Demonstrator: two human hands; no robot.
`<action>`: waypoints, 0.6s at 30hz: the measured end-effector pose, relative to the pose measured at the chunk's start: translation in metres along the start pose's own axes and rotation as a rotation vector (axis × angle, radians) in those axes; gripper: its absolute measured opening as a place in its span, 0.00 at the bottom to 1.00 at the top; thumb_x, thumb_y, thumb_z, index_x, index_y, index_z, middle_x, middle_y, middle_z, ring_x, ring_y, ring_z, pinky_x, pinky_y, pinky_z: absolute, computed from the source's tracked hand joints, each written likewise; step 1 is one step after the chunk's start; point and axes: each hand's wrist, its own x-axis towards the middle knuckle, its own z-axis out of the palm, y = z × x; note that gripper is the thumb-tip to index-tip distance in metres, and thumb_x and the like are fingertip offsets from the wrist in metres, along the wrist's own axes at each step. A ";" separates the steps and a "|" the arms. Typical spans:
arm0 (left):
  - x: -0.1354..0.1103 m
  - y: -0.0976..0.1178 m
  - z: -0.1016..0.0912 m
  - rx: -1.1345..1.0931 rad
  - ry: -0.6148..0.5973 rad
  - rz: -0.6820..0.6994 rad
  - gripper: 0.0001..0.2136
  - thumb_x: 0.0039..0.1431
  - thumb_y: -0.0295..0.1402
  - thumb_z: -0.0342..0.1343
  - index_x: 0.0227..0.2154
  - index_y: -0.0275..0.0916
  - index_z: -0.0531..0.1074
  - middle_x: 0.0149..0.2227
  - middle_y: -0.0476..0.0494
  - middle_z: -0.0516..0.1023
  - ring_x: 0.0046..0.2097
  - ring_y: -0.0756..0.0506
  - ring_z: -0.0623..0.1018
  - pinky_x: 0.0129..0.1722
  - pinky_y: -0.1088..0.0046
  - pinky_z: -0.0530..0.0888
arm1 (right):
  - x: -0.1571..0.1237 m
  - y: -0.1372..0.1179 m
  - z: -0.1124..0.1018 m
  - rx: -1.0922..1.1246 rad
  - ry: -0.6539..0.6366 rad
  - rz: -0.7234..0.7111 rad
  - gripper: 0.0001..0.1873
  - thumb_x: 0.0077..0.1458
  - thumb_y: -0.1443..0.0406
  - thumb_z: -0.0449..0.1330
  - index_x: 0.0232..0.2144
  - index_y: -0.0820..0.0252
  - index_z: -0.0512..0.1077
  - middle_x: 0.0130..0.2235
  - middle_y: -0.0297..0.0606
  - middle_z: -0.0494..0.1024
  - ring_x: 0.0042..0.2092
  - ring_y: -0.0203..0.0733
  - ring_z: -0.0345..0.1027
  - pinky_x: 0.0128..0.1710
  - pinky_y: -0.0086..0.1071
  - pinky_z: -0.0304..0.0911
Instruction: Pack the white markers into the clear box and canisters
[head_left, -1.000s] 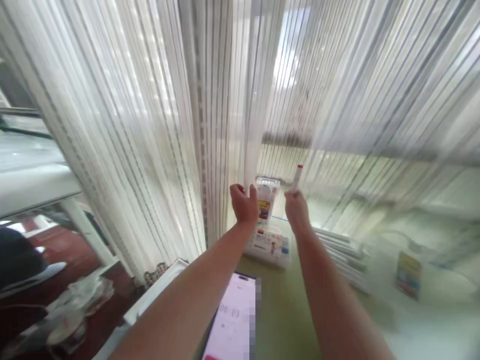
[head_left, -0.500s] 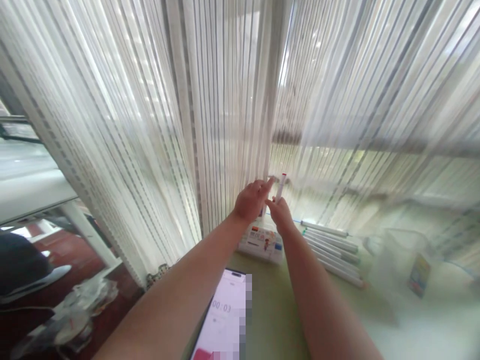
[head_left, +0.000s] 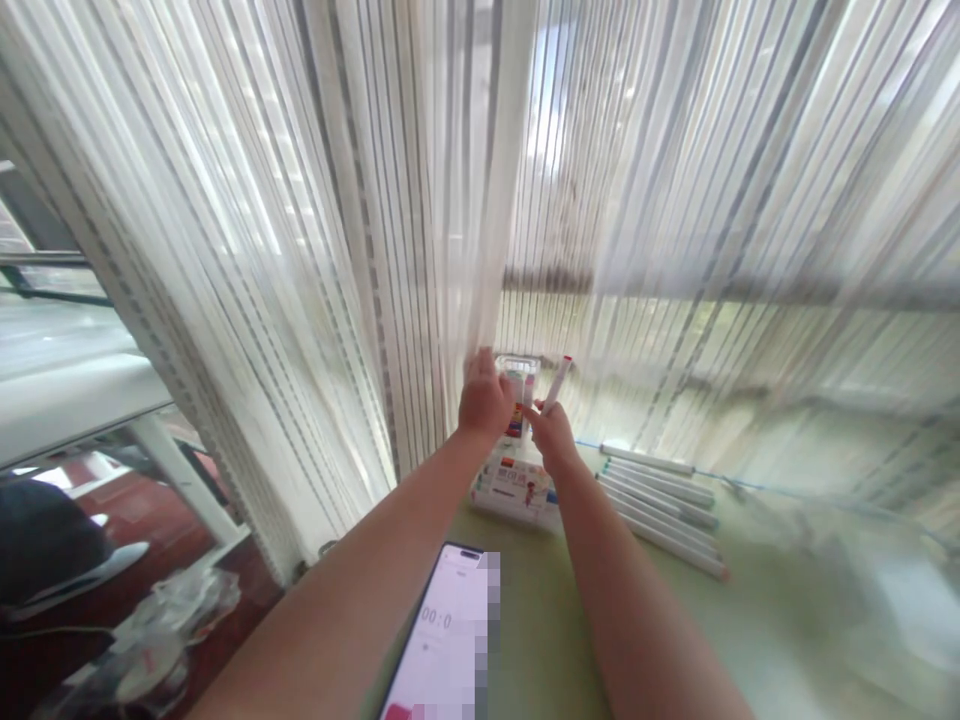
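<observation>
My right hand [head_left: 553,438] is closed around a white marker [head_left: 558,384], which tilts up and ends in a red tip. Beside it, my left hand [head_left: 484,402] has its fingers stretched up against the curtain, with its thumb near a clear container [head_left: 517,366] bearing a colourful label. The left hand partly covers that container, so whether it touches it is hard to tell. Below both hands lies a white printed box [head_left: 517,492] with a red label and a cartoon figure. Several white markers [head_left: 667,510] lie side by side to the right.
A phone [head_left: 442,620] showing a timer lies on the pale green tabletop [head_left: 540,610] between my forearms. Sheer striped curtains [head_left: 405,250] hang along the table's far side. At left are a white desk [head_left: 75,390], a dark cap [head_left: 56,545] and plastic bags [head_left: 176,610].
My left hand has shifted slightly left, away from the right hand, exposing the clear container between them. The curtain edge has moved left too. A see-through object at right no longer shows clearly.
</observation>
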 end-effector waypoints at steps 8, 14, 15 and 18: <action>0.007 -0.005 0.010 -0.180 -0.198 -0.484 0.13 0.53 0.43 0.53 0.28 0.37 0.70 0.31 0.39 0.76 0.38 0.42 0.76 0.40 0.64 0.70 | -0.002 -0.007 0.000 0.032 0.001 0.018 0.13 0.41 0.58 0.58 0.30 0.61 0.67 0.27 0.36 0.74 0.29 0.40 0.68 0.26 0.29 0.60; 0.006 0.012 -0.001 -0.333 -0.012 -0.434 0.16 0.49 0.44 0.58 0.34 0.37 0.66 0.37 0.40 0.74 0.36 0.47 0.75 0.37 0.68 0.71 | -0.012 -0.047 -0.013 -0.060 0.077 -0.119 0.11 0.45 0.58 0.55 0.28 0.59 0.68 0.28 0.39 0.75 0.30 0.41 0.68 0.26 0.30 0.58; 0.007 0.019 -0.004 -0.372 0.036 -0.430 0.17 0.49 0.45 0.58 0.35 0.37 0.64 0.38 0.41 0.73 0.36 0.48 0.75 0.37 0.69 0.71 | -0.017 -0.058 -0.017 -0.076 0.078 -0.151 0.11 0.45 0.58 0.55 0.29 0.59 0.69 0.28 0.39 0.76 0.30 0.41 0.68 0.27 0.30 0.58; 0.012 0.047 -0.018 -0.540 0.101 -0.438 0.18 0.51 0.44 0.57 0.39 0.40 0.60 0.38 0.43 0.72 0.35 0.50 0.75 0.35 0.71 0.72 | -0.039 -0.089 -0.034 -0.119 0.080 -0.232 0.11 0.46 0.57 0.56 0.28 0.59 0.70 0.27 0.38 0.75 0.29 0.41 0.67 0.27 0.30 0.57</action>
